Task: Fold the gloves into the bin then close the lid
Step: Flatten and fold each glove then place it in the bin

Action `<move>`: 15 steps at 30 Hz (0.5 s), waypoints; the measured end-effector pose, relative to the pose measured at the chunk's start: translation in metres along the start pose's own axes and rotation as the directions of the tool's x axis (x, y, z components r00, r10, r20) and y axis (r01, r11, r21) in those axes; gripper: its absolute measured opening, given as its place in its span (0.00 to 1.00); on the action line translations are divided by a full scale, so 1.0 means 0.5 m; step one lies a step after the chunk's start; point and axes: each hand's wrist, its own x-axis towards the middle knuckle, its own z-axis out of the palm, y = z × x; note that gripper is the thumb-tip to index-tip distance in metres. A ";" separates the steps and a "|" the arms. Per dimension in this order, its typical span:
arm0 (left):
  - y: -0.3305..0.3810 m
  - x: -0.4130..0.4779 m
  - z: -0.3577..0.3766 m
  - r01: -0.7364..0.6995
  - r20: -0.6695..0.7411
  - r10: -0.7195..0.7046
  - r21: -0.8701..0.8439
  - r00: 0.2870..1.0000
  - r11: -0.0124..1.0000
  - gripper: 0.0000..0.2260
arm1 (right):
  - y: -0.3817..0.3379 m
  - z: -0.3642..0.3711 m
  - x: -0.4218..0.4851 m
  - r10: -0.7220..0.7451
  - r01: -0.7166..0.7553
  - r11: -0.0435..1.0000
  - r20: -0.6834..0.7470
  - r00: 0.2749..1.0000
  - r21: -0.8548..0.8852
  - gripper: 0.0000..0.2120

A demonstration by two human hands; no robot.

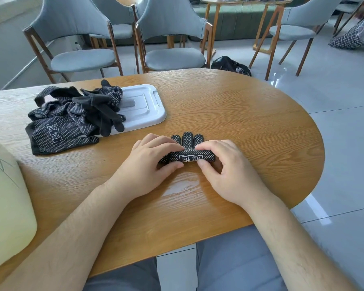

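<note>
A black dotted glove [189, 154] lies on the desk [240, 114] near the middle of its front edge, rolled over on itself, three tips pointing to the far edge. The left hand [153, 162] and right hand [227, 164] both pinch the roll, fingers curled over it, thumbs at its near side. Other gloves [72, 116] lie heaped toward the left edge, partly on the white lid [143, 106]; the pale bin [6, 196] stands at the front-left corner.

glove pile [65, 120] and lid [143, 106] crowd the left; bare table [250, 114] rightward.
</note>
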 end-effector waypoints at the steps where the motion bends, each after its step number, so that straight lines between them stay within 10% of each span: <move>1: 0.001 0.001 -0.003 0.005 -0.010 -0.005 -0.008 1.000 1.000 0.20 | -0.001 0.000 -0.001 0.026 -0.026 0.999 -0.009 1.000 0.020 0.14; 7: 0.012 0.000 -0.010 0.046 -0.053 -0.062 -0.264 0.997 0.963 0.15 | -0.002 -0.005 -0.003 0.137 -0.141 0.984 0.036 0.990 0.113 0.13; 15: 0.008 0.021 0.011 -0.027 -0.147 0.026 -0.008 0.989 1.000 0.19 | 0.009 0.009 0.021 0.240 -0.252 0.962 -0.108 0.965 -0.110 0.19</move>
